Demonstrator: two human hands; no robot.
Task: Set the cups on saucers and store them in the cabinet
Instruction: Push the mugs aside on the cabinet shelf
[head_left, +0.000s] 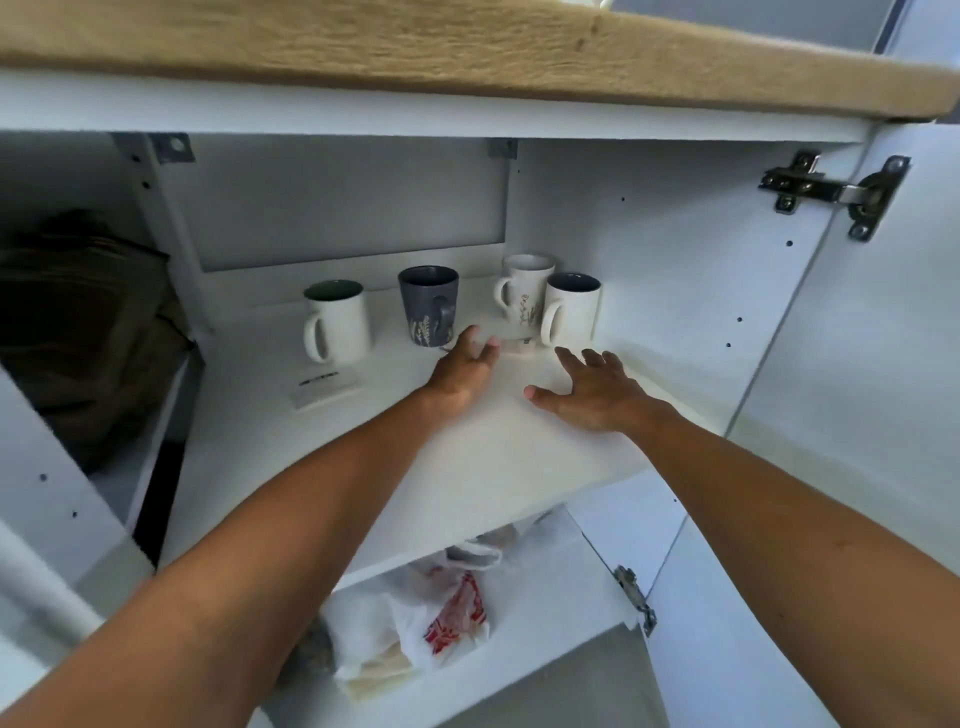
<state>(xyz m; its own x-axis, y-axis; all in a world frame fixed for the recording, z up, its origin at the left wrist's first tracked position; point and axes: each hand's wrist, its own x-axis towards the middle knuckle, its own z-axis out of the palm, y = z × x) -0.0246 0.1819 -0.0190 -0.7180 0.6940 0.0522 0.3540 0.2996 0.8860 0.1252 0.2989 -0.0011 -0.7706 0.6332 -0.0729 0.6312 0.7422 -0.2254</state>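
Reaching into the open cabinet (675, 260), both hands are spread with straight fingers and hold nothing. The left hand (462, 371) is just beside the foot of the grey cup (428, 306), and the right hand (592, 387) hovers in front of the white cup with the dark inside (571, 312). I cannot tell whether either palm touches the shelf (493, 467).

Four cups stand upright at the back of that shelf: these two, a flowered white cup (524, 291) behind them, and a plain white cup (340, 322) apart to the left. No saucer shows under any of them or anywhere else.

The cups are in the cabinet, but the saucer step looks undone, so most of the task seems to remain.
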